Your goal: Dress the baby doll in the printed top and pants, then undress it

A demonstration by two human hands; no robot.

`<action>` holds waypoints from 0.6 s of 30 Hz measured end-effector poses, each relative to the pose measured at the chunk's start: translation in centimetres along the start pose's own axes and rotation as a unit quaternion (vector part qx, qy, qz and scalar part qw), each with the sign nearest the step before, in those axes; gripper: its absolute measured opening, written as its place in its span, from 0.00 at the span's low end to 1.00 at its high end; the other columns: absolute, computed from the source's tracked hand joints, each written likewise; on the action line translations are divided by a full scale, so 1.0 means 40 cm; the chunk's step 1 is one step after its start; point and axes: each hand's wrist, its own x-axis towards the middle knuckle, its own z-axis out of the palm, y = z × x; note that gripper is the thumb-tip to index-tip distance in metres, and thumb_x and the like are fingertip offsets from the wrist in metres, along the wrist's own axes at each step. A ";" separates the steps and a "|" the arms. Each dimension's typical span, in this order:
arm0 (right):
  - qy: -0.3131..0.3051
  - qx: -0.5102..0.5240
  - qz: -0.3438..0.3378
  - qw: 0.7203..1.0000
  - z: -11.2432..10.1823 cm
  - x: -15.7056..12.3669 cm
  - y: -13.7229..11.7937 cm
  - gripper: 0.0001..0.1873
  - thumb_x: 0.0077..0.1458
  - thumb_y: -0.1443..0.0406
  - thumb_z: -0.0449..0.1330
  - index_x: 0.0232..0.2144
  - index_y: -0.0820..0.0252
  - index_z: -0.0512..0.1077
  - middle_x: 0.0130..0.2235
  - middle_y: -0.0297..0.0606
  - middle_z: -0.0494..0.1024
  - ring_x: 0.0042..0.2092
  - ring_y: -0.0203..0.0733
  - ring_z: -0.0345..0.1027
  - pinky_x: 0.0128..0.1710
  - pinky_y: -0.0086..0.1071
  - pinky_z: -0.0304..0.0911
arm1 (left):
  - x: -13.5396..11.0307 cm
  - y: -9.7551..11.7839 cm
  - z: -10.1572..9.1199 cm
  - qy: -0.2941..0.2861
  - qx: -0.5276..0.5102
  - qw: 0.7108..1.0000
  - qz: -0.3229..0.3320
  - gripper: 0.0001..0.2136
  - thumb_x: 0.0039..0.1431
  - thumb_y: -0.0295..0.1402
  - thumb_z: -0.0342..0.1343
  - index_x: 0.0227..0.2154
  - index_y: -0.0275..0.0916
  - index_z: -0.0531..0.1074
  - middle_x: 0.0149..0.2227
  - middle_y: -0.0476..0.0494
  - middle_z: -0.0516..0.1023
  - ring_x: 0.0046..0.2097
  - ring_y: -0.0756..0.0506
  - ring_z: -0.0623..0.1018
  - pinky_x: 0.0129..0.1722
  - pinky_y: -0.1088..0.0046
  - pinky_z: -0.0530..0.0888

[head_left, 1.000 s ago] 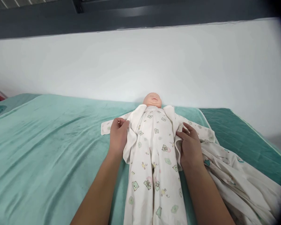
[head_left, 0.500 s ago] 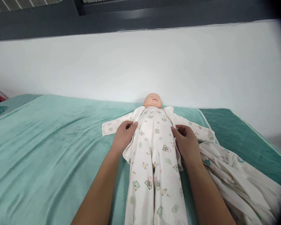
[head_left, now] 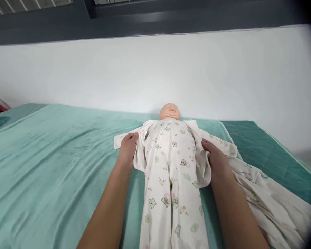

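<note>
A baby doll (head_left: 169,111) lies on its back, its head toward the wall. White printed pants (head_left: 174,173) cover its body from the chest down. Around its shoulders is a white printed baby jacket (head_left: 204,166), unfastened, its sleeves spread to both sides. My left hand (head_left: 128,147) pinches the jacket's front edge on the left. On the right, my right hand (head_left: 217,160) grips the opposite front edge. Both front panels are drawn away from the doll's sides. The doll's arms and legs are hidden under cloth.
A light green blanket (head_left: 75,155) covers the surface below the doll. Crumpled white printed cloth (head_left: 272,200) lies at the right, beside my right forearm. Behind it is a darker green quilted mat (head_left: 251,138). A white wall (head_left: 145,72) rises just past the doll's head.
Both hands have moved outward, pulling the jacket's front panels away from the doll's torso. The left panel went left and the right panel went right. The doll stays put.
</note>
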 end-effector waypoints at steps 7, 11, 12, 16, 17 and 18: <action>0.079 -0.063 -0.017 0.995 0.037 -0.015 0.001 0.18 0.42 0.53 0.67 0.33 0.57 0.74 0.27 0.31 0.76 0.29 0.40 0.68 0.27 0.32 0.65 | 0.013 -0.035 -0.007 0.040 0.319 0.931 0.171 0.04 0.55 0.30 0.51 0.33 0.42 0.69 0.35 0.43 0.77 0.43 0.40 0.74 0.42 0.64 0.68; 0.035 -0.117 -0.055 0.991 -0.007 0.009 -0.002 0.19 0.42 0.53 0.67 0.34 0.58 0.74 0.28 0.31 0.75 0.29 0.37 0.67 0.29 0.32 0.64 | -0.005 -0.039 -0.004 0.074 0.432 0.863 0.250 0.12 0.55 0.25 0.49 0.40 0.41 0.71 0.45 0.37 0.75 0.52 0.36 0.70 0.50 0.57 0.68; 0.029 -0.145 -0.077 0.986 -0.031 0.018 -0.002 0.19 0.43 0.54 0.67 0.34 0.58 0.74 0.30 0.32 0.77 0.31 0.38 0.68 0.32 0.33 0.65 | -0.012 -0.038 -0.001 0.080 0.439 0.854 0.267 0.13 0.56 0.25 0.48 0.42 0.40 0.72 0.47 0.37 0.74 0.53 0.35 0.70 0.52 0.56 0.68; 0.069 -0.278 -0.152 0.946 -0.123 0.042 0.003 0.15 0.47 0.56 0.65 0.36 0.59 0.75 0.37 0.39 0.79 0.40 0.44 0.72 0.44 0.39 0.66 | -0.031 -0.029 0.015 0.061 0.444 0.827 0.341 0.15 0.60 0.28 0.49 0.49 0.40 0.71 0.52 0.35 0.72 0.56 0.35 0.68 0.55 0.53 0.68; 0.084 -0.299 -0.161 0.937 -0.132 0.039 0.005 0.15 0.49 0.57 0.64 0.36 0.59 0.74 0.38 0.40 0.79 0.40 0.45 0.73 0.45 0.41 0.66 | -0.033 -0.028 0.019 0.049 0.445 0.820 0.356 0.16 0.60 0.28 0.49 0.50 0.41 0.71 0.54 0.35 0.71 0.58 0.35 0.67 0.56 0.53 0.67; 0.098 -0.315 -0.180 0.927 -0.133 0.033 0.007 0.14 0.51 0.57 0.62 0.37 0.59 0.74 0.38 0.41 0.79 0.40 0.46 0.73 0.45 0.42 0.66 | -0.032 -0.027 0.023 0.033 0.447 0.814 0.369 0.17 0.60 0.27 0.49 0.52 0.43 0.71 0.57 0.36 0.69 0.60 0.35 0.65 0.57 0.53 0.66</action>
